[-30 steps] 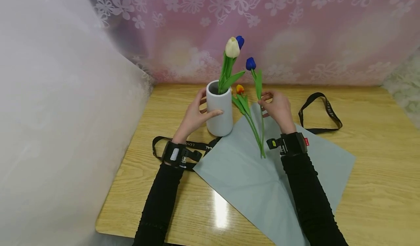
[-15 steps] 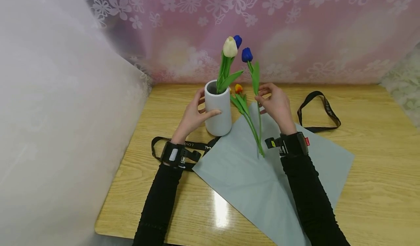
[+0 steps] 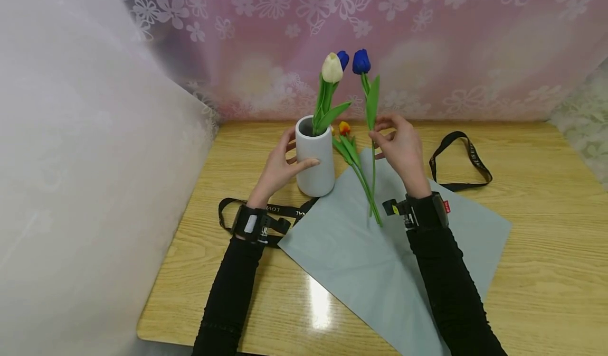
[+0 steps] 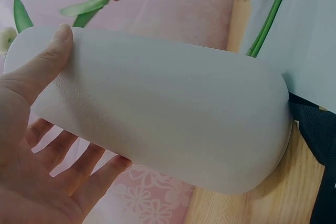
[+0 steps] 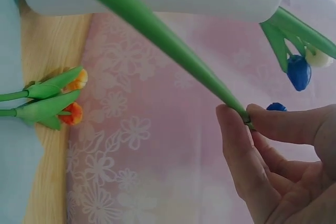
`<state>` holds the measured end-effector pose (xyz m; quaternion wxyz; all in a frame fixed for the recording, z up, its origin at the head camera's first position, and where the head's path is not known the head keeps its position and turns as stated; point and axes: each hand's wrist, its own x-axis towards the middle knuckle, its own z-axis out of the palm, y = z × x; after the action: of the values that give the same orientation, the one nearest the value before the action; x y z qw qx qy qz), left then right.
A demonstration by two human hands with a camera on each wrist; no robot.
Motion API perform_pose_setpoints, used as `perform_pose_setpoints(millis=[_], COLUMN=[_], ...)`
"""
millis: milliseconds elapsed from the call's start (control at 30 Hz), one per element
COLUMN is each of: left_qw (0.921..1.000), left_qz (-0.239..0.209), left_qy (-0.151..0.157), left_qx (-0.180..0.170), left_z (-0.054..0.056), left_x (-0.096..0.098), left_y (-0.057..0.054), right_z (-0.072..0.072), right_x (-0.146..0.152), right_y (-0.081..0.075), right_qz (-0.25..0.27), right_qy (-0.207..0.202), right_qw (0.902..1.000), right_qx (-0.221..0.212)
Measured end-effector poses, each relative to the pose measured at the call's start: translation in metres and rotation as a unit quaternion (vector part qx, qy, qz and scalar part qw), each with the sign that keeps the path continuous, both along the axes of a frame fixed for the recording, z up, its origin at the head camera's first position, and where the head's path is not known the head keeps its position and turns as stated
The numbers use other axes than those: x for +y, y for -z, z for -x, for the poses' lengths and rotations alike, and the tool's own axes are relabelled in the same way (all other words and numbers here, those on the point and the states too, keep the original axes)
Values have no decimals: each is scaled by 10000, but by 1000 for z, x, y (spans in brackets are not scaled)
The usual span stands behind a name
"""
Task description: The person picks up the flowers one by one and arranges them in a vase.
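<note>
Right hand [image 3: 399, 147] pinches blue tulip [image 3: 372, 105] by its stem [image 3: 373, 170] — probably light, bendy, best held there — left hand [image 3: 280, 168] grips vase [image 3: 318, 149]

Surface [image 3: 546, 250]: pale wood-grain finish, glossy, front left corner rounded. Pink backdrop [image 3: 427, 34] behind the rear edge, printed with white flowers, darker toward its left end. White sheeting [image 3: 85, 160] along the left side, lightly creased. Pale green patterned covering [image 3: 589, 118] at far right, blurred. Bright reflection [image 3: 319, 303] near the front edge. Grey strip [image 3: 163, 347] below the front left corner, material indeterminable.
</note>
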<state>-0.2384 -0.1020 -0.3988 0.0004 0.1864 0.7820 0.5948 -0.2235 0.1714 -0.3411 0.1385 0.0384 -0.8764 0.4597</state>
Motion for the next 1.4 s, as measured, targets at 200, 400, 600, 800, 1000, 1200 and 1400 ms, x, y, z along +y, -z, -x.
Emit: perform_pose_setpoints(millis=[200, 400, 600, 800, 1000, 1200, 1400], left_qw=[10000, 10000, 9999, 9999, 9998, 9999, 9999], left_qz=[25, 55, 58, 99, 104, 56, 44], left_qy=[-5, 7, 11, -12, 15, 49, 8], left_qx=[32, 49, 94, 112, 149, 147, 127], left_z=[0, 0, 1, 0, 0, 0, -1], left_x=[-1, -1, 0, -1, 1, 3, 0], left_y=[0, 0, 2, 1, -1, 0, 0], right_z=[-6, -12, -17, -23, -34, -43, -44], right_x=[-3, -6, -8, -12, -19, -27, -35], right_y=[-8, -15, -19, -24, -33, -43, -61], right_qz=[119, 350, 613, 874, 1207, 1603, 1908], right_qy=[48, 166, 292, 204, 135, -113, -457], right_qw=[9997, 9979, 9940, 9887, 9820, 9710, 9563], right_qx=[197, 510, 859, 1197, 1446, 1771, 2169])
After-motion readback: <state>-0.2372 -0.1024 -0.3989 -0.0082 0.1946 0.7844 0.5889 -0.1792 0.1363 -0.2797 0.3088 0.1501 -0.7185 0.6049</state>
